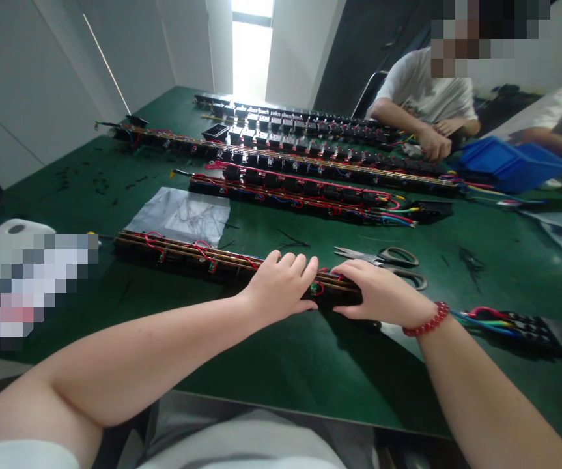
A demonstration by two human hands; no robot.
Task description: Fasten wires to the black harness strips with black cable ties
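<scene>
In front of me a long black strip of wired electronic parts [226, 266] lies across the table, with thin brass-coloured rods and red wire loops along its top. My left hand [283, 284] grips it right of its middle, fingers over the far side and thumb on the near side. Close by, my right hand [378, 290] is wrapped round its right end, a red bead bracelet on the wrist. Scissors [383, 257] with dark handles lie just behind my right hand. Beyond that wrist, coloured wires run to a black terminal block [537, 331].
Several similar wired strips [281, 156] lie across the far part of the green table [271, 371]. A clear plastic bag [178, 212] and black cable-tie scraps [471, 264] lie nearer. Two co-workers sit at the far right, beside a blue bin [510, 163]. A white object [21, 228] stands left.
</scene>
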